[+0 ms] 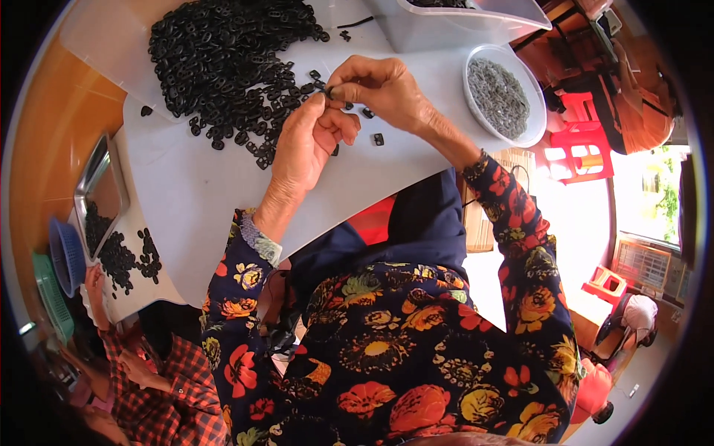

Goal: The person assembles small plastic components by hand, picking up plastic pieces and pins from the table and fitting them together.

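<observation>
My left hand (305, 137) and my right hand (383, 89) meet above the white table (245, 193), thumbs and forefingers pinched together. Between the fingertips is a small black plastic piece (329, 92), mostly covered by them, so its exact form cannot be made out. Just past my hands spreads a large heap of small black plastic pieces (223, 52), many of them with two holes. One loose black piece (378, 139) lies on the table below my right hand. To the right stands a round clear bowl (537, 119) full of small greyish translucent pieces (497, 97).
A translucent bin (446, 30) stands at the far edge. On the left, a metal tray (111, 182) holds black pieces beside blue (65, 256) and green baskets (52, 297). A co-worker in a checked shirt (193, 379) sits there. Red stools (584, 152) stand at right.
</observation>
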Demonstrator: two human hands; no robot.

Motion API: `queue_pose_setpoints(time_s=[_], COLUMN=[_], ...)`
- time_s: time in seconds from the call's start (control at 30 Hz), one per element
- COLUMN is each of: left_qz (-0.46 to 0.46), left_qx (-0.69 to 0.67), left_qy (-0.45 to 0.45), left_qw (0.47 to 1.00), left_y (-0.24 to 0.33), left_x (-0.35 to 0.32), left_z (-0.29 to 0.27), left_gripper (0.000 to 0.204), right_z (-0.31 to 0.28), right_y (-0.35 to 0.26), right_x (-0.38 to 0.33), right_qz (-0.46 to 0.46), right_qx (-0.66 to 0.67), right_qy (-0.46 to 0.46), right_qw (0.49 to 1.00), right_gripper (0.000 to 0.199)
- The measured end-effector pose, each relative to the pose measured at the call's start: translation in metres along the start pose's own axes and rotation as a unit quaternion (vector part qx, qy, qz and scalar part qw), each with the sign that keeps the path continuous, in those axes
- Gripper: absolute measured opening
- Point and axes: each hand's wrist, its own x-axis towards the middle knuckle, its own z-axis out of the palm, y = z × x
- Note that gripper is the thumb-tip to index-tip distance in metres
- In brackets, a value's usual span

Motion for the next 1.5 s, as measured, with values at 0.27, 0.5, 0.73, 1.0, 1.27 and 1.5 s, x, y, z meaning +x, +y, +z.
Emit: queue_pose_setpoints(time_s=[0.27,0.5,0.73,1.0,1.27,1.5], left_qz=[-0.016,0.036,0.105,0.044,0.044,0.058], left_qx=[0.013,0.146,0.337,0.279,0.293,0.285], left_qy=[-0.037,0.033,0.016,0.029,0.012,-0.004], left_qw=[0.999,0.988,0.936,0.959,0.955,0.957], left_y=[-0.001,-0.004,-0.007,-0.005,-0.01,-0.012], left_x=[-0.001,-0.004,-0.007,-0.01,-0.012,-0.013], left_z=[0.005,0.01,0.011,0.015,0.012,0.008], left_gripper=[0.02,0.016,0.013,0.01,0.011,0.009], right_z=[0.001,0.004,0.02,-0.025,-0.073,-0.055], right_y=[0.005,0.003,-0.002,0.006,0.03,0.007], right_x=[-0.033,-0.043,-0.045,-0.028,0.005,0.014], right_qz=[-0.089,0.033,0.001,-0.089,-0.065,-0.041], right_qx=[-0.037,0.005,-0.053,-0.31,-0.562,-0.642], right_qy=[0.04,0.095,0.123,0.142,0.008,-0.064], right_qw=[0.994,0.995,0.991,0.936,0.824,0.763], right_gripper=[0.016,0.016,0.009,0.011,0.005,0.005])
